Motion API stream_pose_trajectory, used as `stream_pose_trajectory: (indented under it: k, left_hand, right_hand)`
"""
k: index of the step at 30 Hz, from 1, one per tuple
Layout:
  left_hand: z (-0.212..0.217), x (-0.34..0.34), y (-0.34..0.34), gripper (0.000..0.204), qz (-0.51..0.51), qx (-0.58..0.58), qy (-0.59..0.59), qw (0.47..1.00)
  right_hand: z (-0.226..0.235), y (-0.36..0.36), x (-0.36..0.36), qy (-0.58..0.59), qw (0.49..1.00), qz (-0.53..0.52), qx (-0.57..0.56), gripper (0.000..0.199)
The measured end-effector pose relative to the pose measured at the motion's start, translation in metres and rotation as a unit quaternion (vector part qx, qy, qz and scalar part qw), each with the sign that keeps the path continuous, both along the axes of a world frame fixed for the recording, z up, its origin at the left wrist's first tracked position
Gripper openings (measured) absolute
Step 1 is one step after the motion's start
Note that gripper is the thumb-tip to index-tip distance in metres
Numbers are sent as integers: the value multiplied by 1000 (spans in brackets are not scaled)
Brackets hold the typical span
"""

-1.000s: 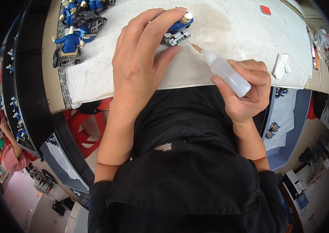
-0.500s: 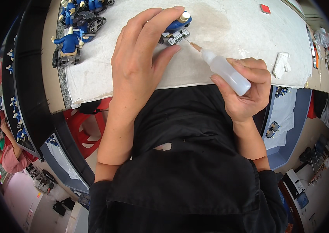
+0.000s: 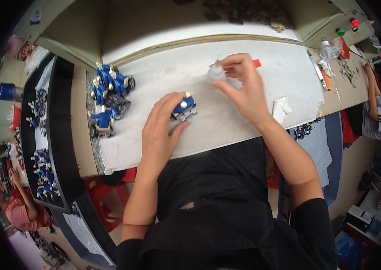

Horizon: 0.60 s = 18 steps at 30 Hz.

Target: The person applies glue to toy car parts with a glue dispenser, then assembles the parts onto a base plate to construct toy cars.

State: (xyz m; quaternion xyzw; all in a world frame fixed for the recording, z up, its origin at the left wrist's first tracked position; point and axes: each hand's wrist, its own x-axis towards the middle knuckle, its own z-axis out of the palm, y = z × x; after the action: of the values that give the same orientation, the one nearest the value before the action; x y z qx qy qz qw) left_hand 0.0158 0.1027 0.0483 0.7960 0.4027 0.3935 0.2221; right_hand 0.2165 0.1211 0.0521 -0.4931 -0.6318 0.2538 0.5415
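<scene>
My left hand (image 3: 158, 132) is curled round a small toy figure (image 3: 184, 105) in blue with a pale head, its grey part by my thumb, on the white cloth (image 3: 217, 128). Farther off and to the right, my right hand (image 3: 247, 87) grips a translucent squeeze bottle (image 3: 216, 73) between thumb and fingers. The fingers hide part of the bottle, and its tip is too blurred to make out. Several similar blue figures with black wheels (image 3: 105, 118) stand at the cloth's left end.
A red block (image 3: 256, 63) lies beyond my right hand, and a folded white tissue (image 3: 281, 108) to its right. Black trays (image 3: 61, 135) with more figures flank the left side. A shelf cabinet (image 3: 69, 31) rises behind the table. Other people sit at the far left and right.
My right hand has moved the bottle away from the toy figure, farther up the table and tipped differently. The left hand keeps the figure. The view has tilted up, showing the cabinet.
</scene>
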Motion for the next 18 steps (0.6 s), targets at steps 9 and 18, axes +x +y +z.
stream_pose_trajectory:
  k: [9, 18]
  left_hand:
    - [1, -2, 3, 56, -14, -23, -4, 1000]
    - [2, -2, 3, 54, -42, -32, -29, 998]
  right_hand:
    - [23, 48, 33, 8, 994, -74, -76, 36]
    - [10, 169, 43, -410, 862, -275, -116, 50]
